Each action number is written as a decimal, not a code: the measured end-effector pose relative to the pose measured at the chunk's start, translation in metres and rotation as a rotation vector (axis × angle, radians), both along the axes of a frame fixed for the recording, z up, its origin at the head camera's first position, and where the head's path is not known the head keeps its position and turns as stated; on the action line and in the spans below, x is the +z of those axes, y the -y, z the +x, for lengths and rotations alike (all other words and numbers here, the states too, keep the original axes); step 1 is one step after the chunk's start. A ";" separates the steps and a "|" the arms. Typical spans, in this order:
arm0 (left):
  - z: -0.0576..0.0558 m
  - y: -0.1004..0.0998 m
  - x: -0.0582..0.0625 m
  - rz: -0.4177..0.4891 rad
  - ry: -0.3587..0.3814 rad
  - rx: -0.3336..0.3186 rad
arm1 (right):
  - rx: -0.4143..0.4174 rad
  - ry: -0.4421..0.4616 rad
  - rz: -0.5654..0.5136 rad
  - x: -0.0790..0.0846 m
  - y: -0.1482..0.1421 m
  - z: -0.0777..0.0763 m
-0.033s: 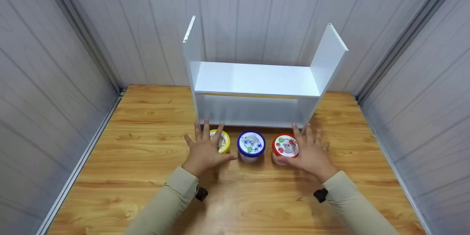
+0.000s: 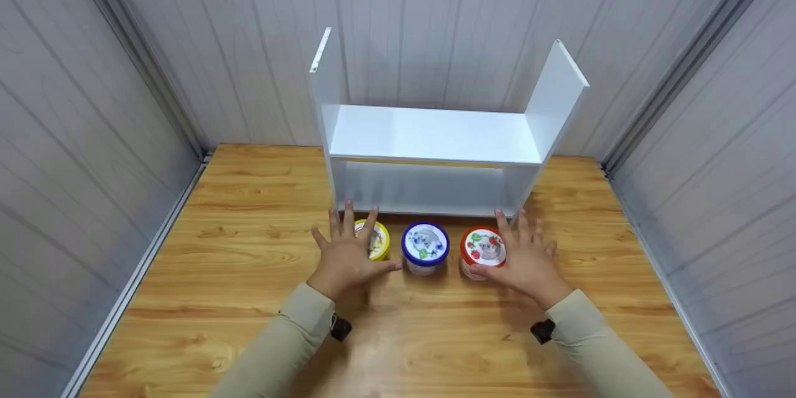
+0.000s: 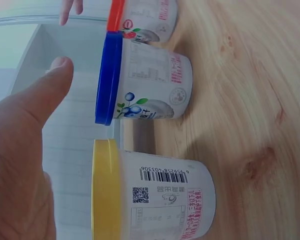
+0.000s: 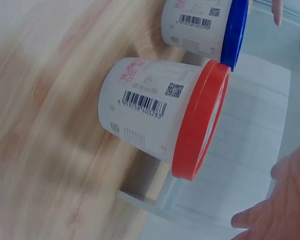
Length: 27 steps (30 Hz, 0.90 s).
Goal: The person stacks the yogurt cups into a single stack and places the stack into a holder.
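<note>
Three white paper-like cups with coloured lids stand upright in a row: a yellow-lidded cup (image 2: 381, 242) on the left, a blue-lidded cup (image 2: 425, 244) in the middle and a red-lidded cup (image 2: 484, 247) on the right. My left hand (image 2: 349, 256) hovers over the yellow-lidded cup with its fingers spread, partly covering the lid. Above the right side of the red-lidded cup, my right hand (image 2: 530, 262) is spread the same way, its thumb over the near rim. Both wrist views show gaps between hands and lids. Barcodes show on the yellow-lidded cup (image 3: 162, 195) and red-lidded cup (image 4: 150, 107).
Directly behind the cups stands a white shelf unit (image 2: 435, 134) with two tall side panels and a middle board. A wood-grain tabletop (image 2: 249, 273) lies beneath everything. Pale panel walls (image 2: 398, 25) enclose the back and both sides.
</note>
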<state>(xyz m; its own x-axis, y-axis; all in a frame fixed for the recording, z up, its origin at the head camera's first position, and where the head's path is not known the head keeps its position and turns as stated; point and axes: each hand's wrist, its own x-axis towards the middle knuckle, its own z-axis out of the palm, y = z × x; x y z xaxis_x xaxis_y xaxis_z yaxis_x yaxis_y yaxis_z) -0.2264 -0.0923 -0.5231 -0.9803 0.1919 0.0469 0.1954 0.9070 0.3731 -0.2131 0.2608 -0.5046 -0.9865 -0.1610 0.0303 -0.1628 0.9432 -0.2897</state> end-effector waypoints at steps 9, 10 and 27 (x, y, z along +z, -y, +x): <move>0.004 0.007 -0.013 0.185 -0.077 0.054 | 0.003 -0.053 -0.140 -0.010 0.000 -0.002; 0.004 0.008 -0.014 0.221 -0.085 0.062 | 0.004 -0.061 -0.170 -0.011 0.000 -0.002; 0.010 0.020 -0.048 0.627 -0.107 0.095 | -0.059 -0.101 -0.631 -0.043 -0.007 0.007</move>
<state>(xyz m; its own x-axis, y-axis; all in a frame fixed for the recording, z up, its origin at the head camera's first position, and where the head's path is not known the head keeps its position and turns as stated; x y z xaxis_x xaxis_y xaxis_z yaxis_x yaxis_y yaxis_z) -0.2159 -0.1127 -0.5708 -0.9754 0.0088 0.2203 0.1903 0.5381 0.8211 -0.2058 0.2682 -0.5475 -0.9806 -0.0271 0.1943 -0.1709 0.6042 -0.7783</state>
